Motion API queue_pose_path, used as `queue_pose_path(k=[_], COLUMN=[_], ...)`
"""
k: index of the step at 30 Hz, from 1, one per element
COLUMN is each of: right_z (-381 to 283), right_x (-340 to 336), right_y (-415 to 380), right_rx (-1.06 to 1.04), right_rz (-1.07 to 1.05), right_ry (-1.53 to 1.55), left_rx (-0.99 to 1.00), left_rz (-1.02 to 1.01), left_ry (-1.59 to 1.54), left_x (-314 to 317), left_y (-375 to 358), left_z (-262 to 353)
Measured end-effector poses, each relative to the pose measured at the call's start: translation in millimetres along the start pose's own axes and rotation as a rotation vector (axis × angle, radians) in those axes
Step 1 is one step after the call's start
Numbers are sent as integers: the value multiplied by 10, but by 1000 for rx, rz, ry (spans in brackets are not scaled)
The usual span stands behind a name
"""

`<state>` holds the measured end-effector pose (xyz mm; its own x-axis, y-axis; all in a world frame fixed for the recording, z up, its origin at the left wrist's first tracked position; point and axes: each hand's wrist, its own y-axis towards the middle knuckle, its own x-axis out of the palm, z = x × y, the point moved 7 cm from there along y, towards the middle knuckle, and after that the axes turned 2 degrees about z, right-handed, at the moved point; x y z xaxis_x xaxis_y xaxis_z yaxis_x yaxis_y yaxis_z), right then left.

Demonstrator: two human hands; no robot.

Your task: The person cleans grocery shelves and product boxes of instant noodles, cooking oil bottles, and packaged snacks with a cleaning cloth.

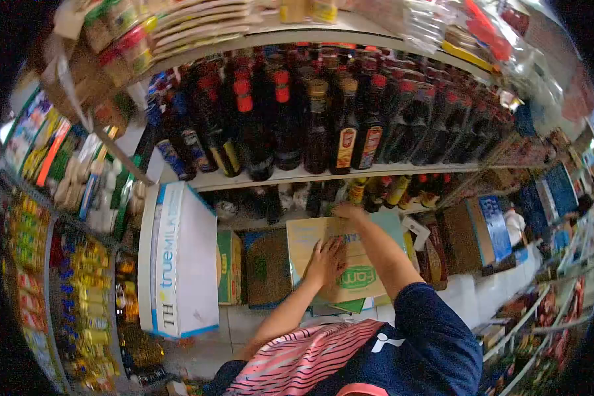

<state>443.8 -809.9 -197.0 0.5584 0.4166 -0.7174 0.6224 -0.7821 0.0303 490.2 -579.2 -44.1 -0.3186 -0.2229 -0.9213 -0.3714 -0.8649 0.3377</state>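
Observation:
A tan cardboard box (pixel 376 254) with a green "Fami" logo stands in front of me, below the bottle shelf. My left hand (pixel 327 263) lies on top of it, fingers stretched out over the cardboard. Beyond the box's far edge, my right hand (pixel 348 211) reaches toward the low shelf. Its fingers are blurred and partly hidden, so I cannot tell what they hold. Just past it is a small yellow-labelled bottle (pixel 357 191), with several red-capped bottles to the right.
Dark sauce bottles (pixel 317 129) crowd the shelf (pixel 297 176) above my hands. On the left stands a white and blue TH true MILK carton (pixel 188 257), beside a green box (pixel 229 267). Brown boxes (pixel 465 231) stand at right. Wire racks (pixel 541 317) edge the lower right.

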Motion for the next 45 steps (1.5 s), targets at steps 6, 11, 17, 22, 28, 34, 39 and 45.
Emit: queue_pose_path(k=[6,11,17,22,28,34,39,45], right_z=[-865,-1220,-2026,-2071,-2091,-2240,-2553,-2633], right_x=[-1350,-765,-268,664,1146,1151,1085,787], right_y=[-1443,-2489,-3625,-4425,-4970,-5574,-6741,-7577], right_rx=[202,463,596,943,989,1009,1182,1240], right_rz=[481,686,756,719,705,684,1070,1605], right_ry=[-552,-541,-382,2,91,167,87,123], left_rx=[-7,15,52,64,114,-65,53,328], left_rz=[-88,-145,-230,-241,-230,-150,-261,-686], left_ry=[-70,-76,39,-8,-94,-585,-634,-969], left_x=[-14,73,54,180,194,91,-102,393], left_y=[69,54,67,28,-11,-229,-796,-1516], left_z=[46,21,94,60,-20,-8,820,2637])
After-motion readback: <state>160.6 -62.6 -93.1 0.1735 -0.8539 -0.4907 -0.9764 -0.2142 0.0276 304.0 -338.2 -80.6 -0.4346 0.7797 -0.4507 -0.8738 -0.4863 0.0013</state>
